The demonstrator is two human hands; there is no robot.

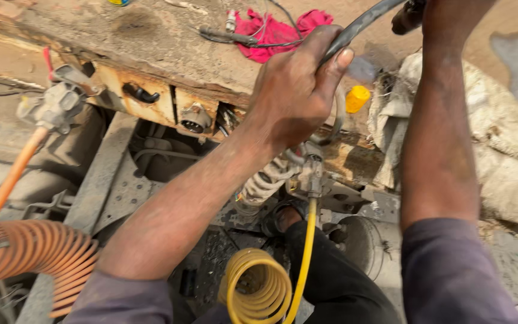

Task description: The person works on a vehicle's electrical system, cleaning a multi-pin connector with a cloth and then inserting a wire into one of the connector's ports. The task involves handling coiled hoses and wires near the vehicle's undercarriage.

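Rusty truck frame (pixel 145 105) behind; left hand (pixel 298 84) clenched round black hose (pixel 361 25); right hand out of frame; yellow coil (pixel 259 288) below.

A left hand (pixel 298 84) grips a black hose (pixel 361 27) above a rusty metal frame (pixel 151 102). Coiled yellow hose (pixel 259 291) hangs below, orange coil (pixel 31 252) at left, red rag (pixel 277 30) beyond.

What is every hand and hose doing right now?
left hand: closed around the black hose
black hose: gripped, slanting up to the right
right hand: mostly out of view at the top edge, grip unclear
yellow hose: coiled, its straight end plugged into a metal fitting
orange hose: coiled, its end joined to a grey coupling
red rag: crumpled, lying on the dusty surface
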